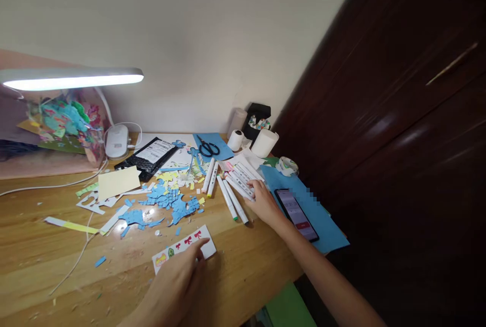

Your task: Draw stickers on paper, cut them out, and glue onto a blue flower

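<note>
My left hand lies over a white paper strip with small coloured drawings, among them red bows and a yellow-haired figure. Its index finger is stretched out along the strip, and part of the drawings is hidden under the hand. At the pile of white markers, my right hand has its thumb and fingers closed around the near end of a marker. Two more markers with dark and green ends lie just left of that hand. Another pair of markers lies further left.
Blue, yellow and white paper scraps cover the table's middle. Black-handled scissors rest on blue paper at the back. A phone lies on blue sheets at the right. A lit lamp hangs at left; a paper roll stands behind the markers.
</note>
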A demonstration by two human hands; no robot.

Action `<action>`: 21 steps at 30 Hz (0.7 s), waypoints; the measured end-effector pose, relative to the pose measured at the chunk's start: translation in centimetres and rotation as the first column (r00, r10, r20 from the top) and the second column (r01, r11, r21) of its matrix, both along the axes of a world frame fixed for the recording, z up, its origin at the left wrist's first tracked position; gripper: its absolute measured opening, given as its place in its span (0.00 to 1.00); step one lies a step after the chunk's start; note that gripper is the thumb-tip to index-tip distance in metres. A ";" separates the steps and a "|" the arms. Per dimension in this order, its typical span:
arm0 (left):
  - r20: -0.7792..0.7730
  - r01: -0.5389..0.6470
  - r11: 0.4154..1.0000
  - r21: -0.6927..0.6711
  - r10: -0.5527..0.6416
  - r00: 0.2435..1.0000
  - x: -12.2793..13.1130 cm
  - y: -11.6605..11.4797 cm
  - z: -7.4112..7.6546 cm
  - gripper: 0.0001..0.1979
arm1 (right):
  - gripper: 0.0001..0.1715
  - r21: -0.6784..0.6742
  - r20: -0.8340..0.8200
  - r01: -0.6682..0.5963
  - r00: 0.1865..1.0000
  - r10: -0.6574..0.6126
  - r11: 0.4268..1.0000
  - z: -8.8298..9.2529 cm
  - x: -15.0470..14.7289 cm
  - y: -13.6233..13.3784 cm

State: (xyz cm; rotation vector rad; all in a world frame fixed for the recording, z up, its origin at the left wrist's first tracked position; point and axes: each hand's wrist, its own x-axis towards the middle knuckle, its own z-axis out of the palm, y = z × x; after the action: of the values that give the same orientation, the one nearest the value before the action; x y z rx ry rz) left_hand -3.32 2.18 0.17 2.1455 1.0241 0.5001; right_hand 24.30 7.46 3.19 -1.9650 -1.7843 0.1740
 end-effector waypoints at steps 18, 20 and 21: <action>0.020 0.068 0.998 -0.002 -0.068 0.998 -0.1 0.1 0.1 0.11 | 0.06 -0.218 0.087 -0.073 0.992 0.094 0.973 0.9 -4.6 -0.2; 0.017 0.066 0.998 0.007 -0.066 0.998 -0.1 0.1 0.1 0.11 | 0.04 -0.205 0.051 -0.009 0.999 0.020 0.979 0.3 -5.2 -0.1; 0.020 0.060 0.998 0.009 -0.060 0.998 -0.1 0.2 0.2 0.11 | 0.03 -0.201 0.018 0.016 1.000 -0.013 0.979 0.3 -5.3 -0.1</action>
State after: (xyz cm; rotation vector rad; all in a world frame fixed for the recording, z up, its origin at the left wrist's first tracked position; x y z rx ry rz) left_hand -3.46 2.33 0.35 2.1673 0.9451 0.4978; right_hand 19.00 7.38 3.45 -2.1235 -1.8237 0.3475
